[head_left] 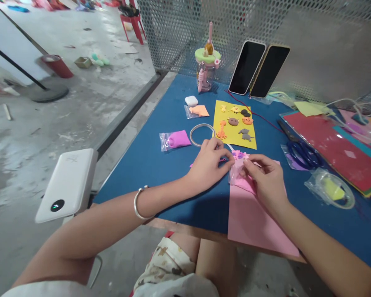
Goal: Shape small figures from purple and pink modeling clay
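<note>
Over a pink foam sheet (pixel 256 222), both my hands pinch a small clear plastic bag (pixel 234 172) with pink clay (pixel 245 183) at it. My left hand (pixel 210 163) grips the bag's left edge between thumb and fingertips. From the other side, my right hand (pixel 266 175) holds its upper right part. Small pink and purple pieces (pixel 240 155) lie just behind the bag, partly covered by my fingers. A thin pink tool (pixel 221 159) shows beneath my left hand. Beyond it is a roll of tape (pixel 202 135).
Clay animals (pixel 233 121) sit on a yellow sheet (pixel 218 110). Bags of magenta clay (pixel 178 139) and orange clay (pixel 199 110) lie left. Scissors (pixel 299 152) and coloured sheets (pixel 324 140) are right. Two phones (pixel 247 68) and a lidded cup (pixel 206 70) stand behind; a power bank (pixel 66 181) is left.
</note>
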Tool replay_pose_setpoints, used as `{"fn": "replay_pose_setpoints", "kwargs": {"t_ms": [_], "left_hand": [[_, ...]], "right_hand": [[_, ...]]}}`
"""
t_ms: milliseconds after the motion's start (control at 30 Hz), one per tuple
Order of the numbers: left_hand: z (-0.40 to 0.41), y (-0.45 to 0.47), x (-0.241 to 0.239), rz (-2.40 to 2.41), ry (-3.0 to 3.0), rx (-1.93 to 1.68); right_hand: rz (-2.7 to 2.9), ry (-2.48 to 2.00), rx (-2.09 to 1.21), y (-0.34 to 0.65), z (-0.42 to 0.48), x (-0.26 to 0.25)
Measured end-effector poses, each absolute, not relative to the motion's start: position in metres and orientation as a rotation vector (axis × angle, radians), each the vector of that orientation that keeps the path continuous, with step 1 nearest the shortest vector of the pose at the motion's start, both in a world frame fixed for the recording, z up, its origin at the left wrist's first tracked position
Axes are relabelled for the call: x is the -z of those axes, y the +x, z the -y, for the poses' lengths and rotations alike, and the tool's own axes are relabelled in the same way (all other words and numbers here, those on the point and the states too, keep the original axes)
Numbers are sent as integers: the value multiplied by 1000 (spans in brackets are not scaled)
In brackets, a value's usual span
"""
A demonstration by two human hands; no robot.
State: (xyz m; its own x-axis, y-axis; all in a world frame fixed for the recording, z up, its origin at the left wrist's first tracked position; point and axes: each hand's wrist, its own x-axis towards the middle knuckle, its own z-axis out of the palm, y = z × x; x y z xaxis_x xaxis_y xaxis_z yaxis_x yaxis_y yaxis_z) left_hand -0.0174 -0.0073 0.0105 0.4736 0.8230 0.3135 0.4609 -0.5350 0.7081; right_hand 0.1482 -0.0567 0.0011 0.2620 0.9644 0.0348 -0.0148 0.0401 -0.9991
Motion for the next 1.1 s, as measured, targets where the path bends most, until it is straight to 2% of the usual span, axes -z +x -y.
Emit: {"fn": "replay_pose_setpoints", "kwargs": {"t_ms": [267,1100], "left_hand": [[9,-15,-14,-914,1768,-1032],[23,-12,-13,-753,1350,-941]], "right_hand": [[1005,-1271,-941,152,56,-2],[1070,-1236,-743,152,55,-2]]}}
